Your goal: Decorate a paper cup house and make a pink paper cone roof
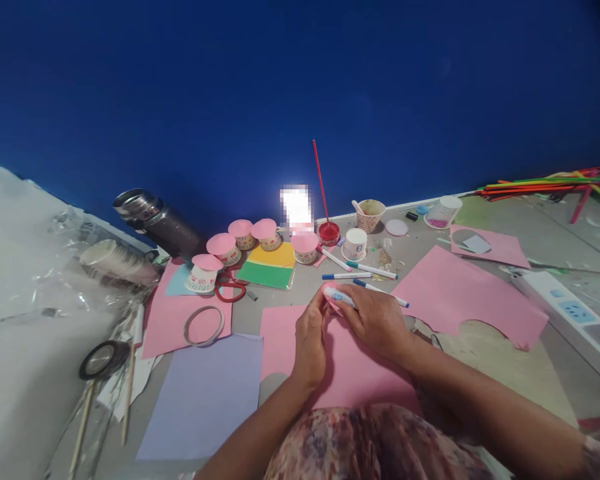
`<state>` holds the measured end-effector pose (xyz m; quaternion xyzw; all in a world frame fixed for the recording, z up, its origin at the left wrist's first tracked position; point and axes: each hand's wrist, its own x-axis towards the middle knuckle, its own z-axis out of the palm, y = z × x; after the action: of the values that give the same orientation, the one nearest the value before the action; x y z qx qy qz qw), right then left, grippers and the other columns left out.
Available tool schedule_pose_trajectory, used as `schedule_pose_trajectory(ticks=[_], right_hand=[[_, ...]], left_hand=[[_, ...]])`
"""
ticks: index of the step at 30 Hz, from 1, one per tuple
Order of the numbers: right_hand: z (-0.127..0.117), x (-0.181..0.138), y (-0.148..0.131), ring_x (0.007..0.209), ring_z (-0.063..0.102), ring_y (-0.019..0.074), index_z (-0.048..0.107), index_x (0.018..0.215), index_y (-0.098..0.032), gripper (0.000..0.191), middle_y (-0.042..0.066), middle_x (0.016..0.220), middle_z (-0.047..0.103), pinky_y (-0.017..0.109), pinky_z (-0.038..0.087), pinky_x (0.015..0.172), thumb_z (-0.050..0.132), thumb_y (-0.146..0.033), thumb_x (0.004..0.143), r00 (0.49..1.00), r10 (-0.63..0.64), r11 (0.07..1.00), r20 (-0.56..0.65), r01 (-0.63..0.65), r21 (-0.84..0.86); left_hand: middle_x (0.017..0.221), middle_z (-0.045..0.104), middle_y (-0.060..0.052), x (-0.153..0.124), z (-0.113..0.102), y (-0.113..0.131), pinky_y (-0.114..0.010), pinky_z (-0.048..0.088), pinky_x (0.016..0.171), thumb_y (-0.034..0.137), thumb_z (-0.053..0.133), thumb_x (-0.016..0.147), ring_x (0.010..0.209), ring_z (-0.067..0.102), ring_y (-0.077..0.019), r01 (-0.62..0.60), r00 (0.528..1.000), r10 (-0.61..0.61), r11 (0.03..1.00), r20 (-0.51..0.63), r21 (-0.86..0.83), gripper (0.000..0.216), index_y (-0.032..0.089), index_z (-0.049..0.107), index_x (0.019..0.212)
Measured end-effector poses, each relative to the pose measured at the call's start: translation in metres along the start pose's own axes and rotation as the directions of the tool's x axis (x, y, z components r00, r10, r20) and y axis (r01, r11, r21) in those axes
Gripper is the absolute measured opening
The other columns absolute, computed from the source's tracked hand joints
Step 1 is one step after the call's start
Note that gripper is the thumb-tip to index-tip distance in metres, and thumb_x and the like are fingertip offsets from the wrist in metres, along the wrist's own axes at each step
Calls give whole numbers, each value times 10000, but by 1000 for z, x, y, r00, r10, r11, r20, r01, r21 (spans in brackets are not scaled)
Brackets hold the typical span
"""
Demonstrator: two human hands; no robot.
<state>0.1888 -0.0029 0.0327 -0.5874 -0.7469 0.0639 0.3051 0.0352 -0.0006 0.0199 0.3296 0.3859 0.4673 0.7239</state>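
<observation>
Low over a pink paper sheet (365,380), my two hands meet at the fingertips. My right hand (383,320) is closed around a small white tube with blue print (339,296); it looks like a glue stick, lying slanted under the fingers. Beside it my left hand (311,343) is curled, palm facing the right hand. A bit of pink shows at the fingertips, but what the left fingers hold is hidden. Just beyond lie markers (347,275) and an upturned white paper cup (355,245).
Several patterned cups topped with pink discs (223,247) stand at the back left, near red scissors (231,290) and a tape ring (203,327). A dark flask (165,223) leans behind. Cut pink paper (470,293) and a power strip (570,313) lie to the right.
</observation>
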Motion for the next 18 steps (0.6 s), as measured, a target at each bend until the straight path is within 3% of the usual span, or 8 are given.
schedule_pose_trajectory(ticks=[3, 9, 11, 16, 18], right_hand=[[0, 2, 4, 971, 777, 271, 703, 1258, -195, 337, 100, 1146, 823, 346, 544, 773, 447, -347, 1101, 1000, -5, 1000, 13, 5, -7], [4, -1, 11, 852, 757, 276, 713, 1199, -157, 340, 127, 1028, 816, 360, 503, 704, 435, -329, 1105, 988, -125, 991, 91, 129, -44], [5, -3, 10, 841, 755, 279, 715, 1180, -145, 354, 136, 1011, 813, 365, 498, 697, 417, -323, 1110, 988, -132, 988, 76, 137, -65], [6, -4, 7, 887, 769, 266, 693, 1225, -158, 352, 126, 1088, 820, 363, 522, 735, 393, -304, 1114, 992, -126, 989, -1, 125, -76], [7, -3, 7, 891, 773, 265, 690, 1230, -158, 348, 121, 1112, 821, 367, 529, 738, 396, -302, 1113, 993, -114, 991, -33, 112, -70]], left_hand=[[1444, 681, -118, 1, 2, 5, -422, 427, 1202, 699, 672, 894, 1466, 511, -325, -120, 992, 119, 993, 32, 11, 617, 219, 755, 1274], [1292, 760, -155, 12, 2, 26, -417, 509, 1126, 712, 675, 879, 1375, 602, -337, 114, 993, -116, 988, -14, -104, 597, 164, 808, 1074], [1344, 739, -149, 12, 3, 25, -404, 492, 1145, 719, 662, 886, 1417, 568, -332, 128, 991, -130, 988, -17, -90, 601, 171, 807, 1085], [1521, 631, -99, 4, 5, 11, -392, 370, 1246, 789, 632, 861, 1537, 428, -312, -36, 999, 35, 998, -23, -46, 691, 227, 765, 1242], [1574, 583, -81, 1, 1, 6, -369, 322, 1273, 811, 658, 820, 1560, 390, -301, -31, 999, 30, 999, -22, -29, 735, 246, 747, 1282]])
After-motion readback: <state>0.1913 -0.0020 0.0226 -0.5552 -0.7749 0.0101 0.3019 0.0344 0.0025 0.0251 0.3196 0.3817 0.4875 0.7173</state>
